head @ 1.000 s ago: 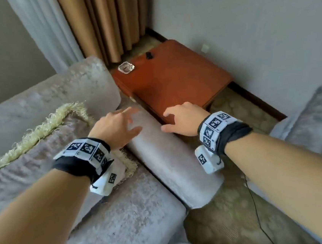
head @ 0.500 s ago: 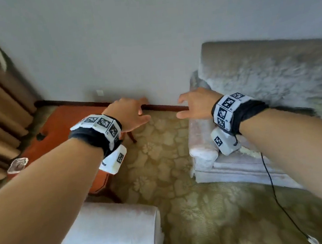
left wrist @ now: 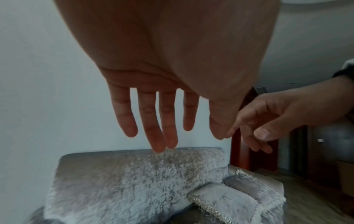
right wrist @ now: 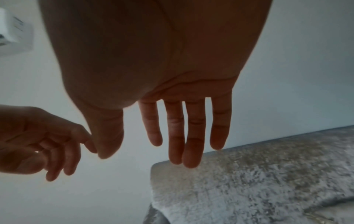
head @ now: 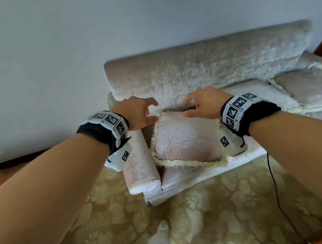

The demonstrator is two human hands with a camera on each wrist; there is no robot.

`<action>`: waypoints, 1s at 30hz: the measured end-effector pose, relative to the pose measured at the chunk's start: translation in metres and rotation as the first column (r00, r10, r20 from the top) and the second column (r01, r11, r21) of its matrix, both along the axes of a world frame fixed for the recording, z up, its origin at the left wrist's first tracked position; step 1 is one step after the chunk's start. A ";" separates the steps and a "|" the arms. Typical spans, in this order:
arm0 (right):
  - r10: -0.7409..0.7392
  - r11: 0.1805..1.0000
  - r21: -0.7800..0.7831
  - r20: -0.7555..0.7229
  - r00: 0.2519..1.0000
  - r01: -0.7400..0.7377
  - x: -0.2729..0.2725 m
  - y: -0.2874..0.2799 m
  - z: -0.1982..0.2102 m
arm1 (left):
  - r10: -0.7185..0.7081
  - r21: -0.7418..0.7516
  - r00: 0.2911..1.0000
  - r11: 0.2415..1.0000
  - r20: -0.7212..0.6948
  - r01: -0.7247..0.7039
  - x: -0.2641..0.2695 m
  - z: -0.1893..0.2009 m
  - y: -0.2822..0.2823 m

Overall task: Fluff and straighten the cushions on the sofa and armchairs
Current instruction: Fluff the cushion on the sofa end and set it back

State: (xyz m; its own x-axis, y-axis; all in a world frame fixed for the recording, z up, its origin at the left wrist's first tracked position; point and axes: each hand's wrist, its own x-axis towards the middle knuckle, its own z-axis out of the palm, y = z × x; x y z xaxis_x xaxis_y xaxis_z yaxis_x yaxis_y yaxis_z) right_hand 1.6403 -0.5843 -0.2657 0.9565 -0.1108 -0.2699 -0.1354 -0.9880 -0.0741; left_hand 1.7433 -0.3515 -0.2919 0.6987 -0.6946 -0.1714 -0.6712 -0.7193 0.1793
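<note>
Reaching with left hand (head: 135, 112) and right hand (head: 204, 103) released, I judged gripping the cushion (head: 185, 137) corners beneath best.

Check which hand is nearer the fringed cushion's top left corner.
Left. The left hand hovers open right beside that corner of the fringed cushion; the right hand hovers open over the top edge, nearer the right corner.

A plain pale wall (head: 68, 42) stands beyond the hands, with a dark wooden skirting board (head: 11, 161) at its foot, to the left. Below the hands lies an olive carpet (head: 234, 203) with a flower pattern. A thin black cable (head: 274, 179) runs across it, under the right side.
</note>
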 end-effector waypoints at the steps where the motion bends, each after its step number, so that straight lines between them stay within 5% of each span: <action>1: -0.022 1.000 0.011 0.000 1.000 0.022 0.013 -0.014 -0.004 | -0.017 0.003 1.000 1.000 -0.016 0.017 0.017 -0.004 -0.017; 6: -0.139 0.987 0.088 0.015 0.990 0.137 0.089 -0.077 -0.040 | -0.056 -0.005 0.997 0.998 -0.045 0.056 0.107 -0.029 -0.088; 16: -0.327 0.906 0.298 0.043 0.944 0.300 0.193 -0.206 -0.138 | 0.117 -0.111 0.970 0.984 -0.213 -0.143 0.226 -0.137 -0.200; 22: -0.426 0.836 0.390 0.019 0.905 0.386 0.246 -0.287 -0.249 | 0.291 -0.138 0.898 0.926 -0.331 -0.351 0.268 -0.238 -0.257; 30: -0.587 0.648 0.484 -0.175 0.791 0.588 0.244 -0.341 -0.422 | 0.507 -0.082 0.701 0.779 -0.502 -0.622 0.278 -0.398 -0.284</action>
State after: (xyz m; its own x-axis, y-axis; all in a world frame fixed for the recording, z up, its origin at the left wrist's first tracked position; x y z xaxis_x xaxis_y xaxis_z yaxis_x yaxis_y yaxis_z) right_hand 1.8846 -0.9258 -0.6878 0.7371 -0.5021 -0.4523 -0.6754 -0.5247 -0.5183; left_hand 2.0213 -0.6357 -0.6895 0.8617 -0.2498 -0.4416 0.0400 -0.8342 0.5500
